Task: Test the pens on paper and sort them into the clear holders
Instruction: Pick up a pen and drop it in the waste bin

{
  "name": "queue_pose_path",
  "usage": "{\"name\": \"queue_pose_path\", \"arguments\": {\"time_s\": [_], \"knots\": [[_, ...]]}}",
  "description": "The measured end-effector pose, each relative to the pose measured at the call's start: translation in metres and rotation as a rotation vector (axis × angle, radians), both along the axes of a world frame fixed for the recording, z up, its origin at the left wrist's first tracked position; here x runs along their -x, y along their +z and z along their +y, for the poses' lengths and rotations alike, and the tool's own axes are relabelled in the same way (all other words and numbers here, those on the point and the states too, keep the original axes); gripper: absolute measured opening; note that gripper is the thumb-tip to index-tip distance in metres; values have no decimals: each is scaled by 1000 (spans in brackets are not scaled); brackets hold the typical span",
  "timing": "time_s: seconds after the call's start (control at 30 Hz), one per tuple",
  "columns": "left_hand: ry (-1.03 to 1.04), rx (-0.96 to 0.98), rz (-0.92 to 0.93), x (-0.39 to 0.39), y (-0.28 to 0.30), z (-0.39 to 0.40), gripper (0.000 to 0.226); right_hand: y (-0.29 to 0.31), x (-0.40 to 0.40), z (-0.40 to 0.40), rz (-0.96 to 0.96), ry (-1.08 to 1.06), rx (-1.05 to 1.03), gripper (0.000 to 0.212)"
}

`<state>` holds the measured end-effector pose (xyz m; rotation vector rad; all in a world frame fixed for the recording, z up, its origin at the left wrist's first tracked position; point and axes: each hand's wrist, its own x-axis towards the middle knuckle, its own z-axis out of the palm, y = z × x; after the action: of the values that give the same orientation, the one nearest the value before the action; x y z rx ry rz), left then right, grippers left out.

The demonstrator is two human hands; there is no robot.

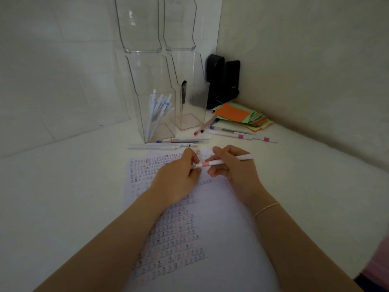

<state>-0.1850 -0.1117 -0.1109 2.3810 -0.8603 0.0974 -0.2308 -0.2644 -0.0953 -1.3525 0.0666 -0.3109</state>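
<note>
Both hands grip slim pen (227, 161).

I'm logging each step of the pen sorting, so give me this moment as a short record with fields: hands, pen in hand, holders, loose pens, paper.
right hand: right hand grips the pink-banded pen
left hand: left hand pinches that pen's end, which may be its cap
left holder: left clear holder holds several white pens
right holder: right clear holder holds one dark pen
loose pens: loose pens lie on the desk behind the paper
paper: test paper is covered with rows of small marks
</note>
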Motion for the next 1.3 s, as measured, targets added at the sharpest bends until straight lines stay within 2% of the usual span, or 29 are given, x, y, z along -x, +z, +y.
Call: {"name": "queue_pose_path", "arguments": {"time_s": [0.23,0.33,0.4,0.53,0.67,0.8,0.97,1.03,1.1,1.17,1.23,1.3], "knots": [[-48,57,6,3,5,-1,5,0,1,1,-14,45,79,14],[-59,89,-6,5,7,-1,5,0,1,-1,1,128,-117,33],[-59,109,19,7,7,-3,6,-4,-1,-2,-3,120,-136,40],[-38,200,159,7,9,-6,10,-8,-3,3,-99,28,133,41],[-71,217,161,10,10,-8,12,-1,-2,6,-151,16,171,42],[-127,330,173,19,21,-8,10,15,6,16,-116,-40,223,44],[-164,411,222,38,36,-24,12,49,34,10,-57,-89,489,44],[-235,354,174,51,47,-41,19,62,54,-10,-89,-166,464,38],[-336,240,97,68,64,-66,26,69,82,-39,-142,-334,376,36],[-410,159,33,84,74,-98,19,70,115,-72,-175,-514,284,38],[-452,121,24,100,70,-134,14,60,152,-106,-180,-711,187,37],[-481,96,69,116,56,-170,23,42,192,-142,-167,-929,120,35]]}}
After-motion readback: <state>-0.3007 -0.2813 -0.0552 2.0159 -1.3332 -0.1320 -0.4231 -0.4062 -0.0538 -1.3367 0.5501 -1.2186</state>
